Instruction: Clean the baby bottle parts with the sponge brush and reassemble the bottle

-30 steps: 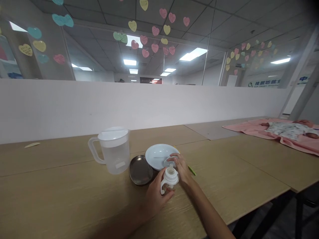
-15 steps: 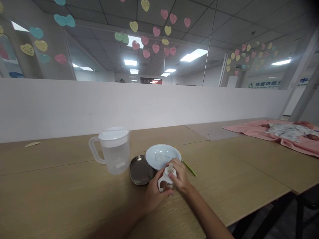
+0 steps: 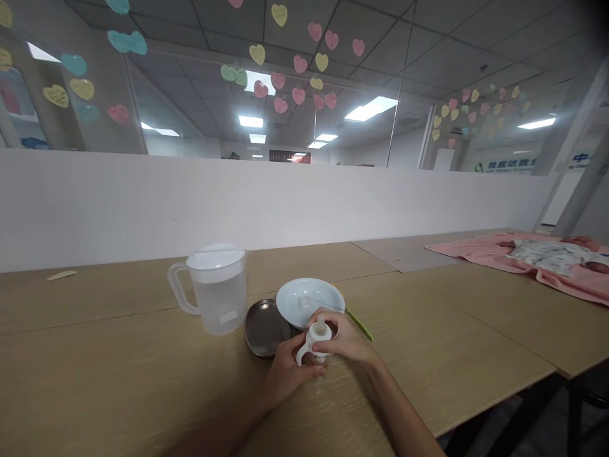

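Note:
Between my hands is a small clear baby bottle (image 3: 320, 344) with a white collar, a white side handle and a translucent nipple on top. My left hand (image 3: 291, 371) is wrapped round its lower part, thumb across the front. My right hand (image 3: 343, 339) grips the white collar from the right, fingers curled behind and thumb in front. Most of the bottle's body is hidden by my fingers. Just beyond them is a white bowl (image 3: 290, 304) with a small clear item in it and a thin rod over its rim. A dark metal tray (image 3: 266, 329) lies left of the bowl.
A lidded plastic pitcher (image 3: 219, 295) holding clear liquid stands left of the tray. A green-handled brush or stick (image 3: 360, 325) leans from the bowl onto the wooden table (image 3: 143, 381). Far right, a baby-like figure (image 3: 547, 254) lies on a pink cloth (image 3: 480, 247). A low white wall (image 3: 285, 203) runs behind.
The bottle has shifted slightly left with both hands. My right hand has turned around the collar, its wrist moving a little right and its thumb lying more across the front.

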A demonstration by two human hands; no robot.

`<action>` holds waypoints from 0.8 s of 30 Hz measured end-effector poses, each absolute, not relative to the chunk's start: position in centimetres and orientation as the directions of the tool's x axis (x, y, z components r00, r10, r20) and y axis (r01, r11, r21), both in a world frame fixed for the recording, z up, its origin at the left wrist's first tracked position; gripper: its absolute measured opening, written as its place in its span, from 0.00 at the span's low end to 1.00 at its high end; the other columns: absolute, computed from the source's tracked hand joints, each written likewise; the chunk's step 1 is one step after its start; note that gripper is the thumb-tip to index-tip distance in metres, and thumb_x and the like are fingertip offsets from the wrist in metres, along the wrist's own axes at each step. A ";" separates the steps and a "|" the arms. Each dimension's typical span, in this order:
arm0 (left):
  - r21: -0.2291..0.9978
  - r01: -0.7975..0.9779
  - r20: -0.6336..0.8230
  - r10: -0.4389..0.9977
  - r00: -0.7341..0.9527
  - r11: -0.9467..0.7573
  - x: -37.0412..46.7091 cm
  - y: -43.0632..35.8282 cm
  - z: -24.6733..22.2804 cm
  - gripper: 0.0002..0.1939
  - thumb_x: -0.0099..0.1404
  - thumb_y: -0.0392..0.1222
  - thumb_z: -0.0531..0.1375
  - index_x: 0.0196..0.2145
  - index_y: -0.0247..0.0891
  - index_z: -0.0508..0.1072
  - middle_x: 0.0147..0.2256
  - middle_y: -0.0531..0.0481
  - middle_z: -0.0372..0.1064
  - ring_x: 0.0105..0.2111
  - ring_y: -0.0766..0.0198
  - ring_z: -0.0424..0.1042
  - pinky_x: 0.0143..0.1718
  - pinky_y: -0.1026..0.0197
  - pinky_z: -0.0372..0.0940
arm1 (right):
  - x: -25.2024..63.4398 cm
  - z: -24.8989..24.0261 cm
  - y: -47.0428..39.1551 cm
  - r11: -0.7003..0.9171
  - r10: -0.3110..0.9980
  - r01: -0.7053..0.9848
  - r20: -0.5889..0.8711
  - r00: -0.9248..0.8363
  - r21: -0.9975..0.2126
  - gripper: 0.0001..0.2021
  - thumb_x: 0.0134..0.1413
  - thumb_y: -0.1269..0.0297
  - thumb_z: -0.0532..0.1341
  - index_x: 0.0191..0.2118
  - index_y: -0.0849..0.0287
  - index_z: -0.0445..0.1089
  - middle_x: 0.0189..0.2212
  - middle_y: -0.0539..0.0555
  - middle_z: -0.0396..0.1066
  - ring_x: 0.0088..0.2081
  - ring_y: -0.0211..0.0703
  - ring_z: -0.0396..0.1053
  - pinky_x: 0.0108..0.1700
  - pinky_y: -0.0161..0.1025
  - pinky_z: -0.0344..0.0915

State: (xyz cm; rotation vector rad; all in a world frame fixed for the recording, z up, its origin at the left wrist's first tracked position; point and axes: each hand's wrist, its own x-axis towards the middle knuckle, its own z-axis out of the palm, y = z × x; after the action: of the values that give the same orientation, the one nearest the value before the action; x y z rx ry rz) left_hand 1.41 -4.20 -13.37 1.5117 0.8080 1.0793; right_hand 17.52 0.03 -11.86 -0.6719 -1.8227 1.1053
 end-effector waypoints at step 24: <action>0.987 -0.070 0.159 0.913 0.375 -0.143 1.4 -3.8 -14.2 0.23 0.41 0.42 0.71 0.36 0.32 0.76 0.23 0.57 0.60 0.24 0.71 0.54 0.26 0.67 0.50 | 19.3 -13.3 2.0 0.423 0.764 -0.339 0.532 -0.365 -0.840 0.46 0.36 0.64 0.73 0.62 0.49 0.51 0.54 0.59 0.65 0.58 0.49 0.60 0.63 0.52 0.48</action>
State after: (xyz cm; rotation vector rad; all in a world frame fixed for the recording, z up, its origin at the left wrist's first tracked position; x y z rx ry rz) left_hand 1.41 -3.76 -14.24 1.4483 0.8103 1.0408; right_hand 19.29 2.04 -13.34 -0.3888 -1.5432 1.2164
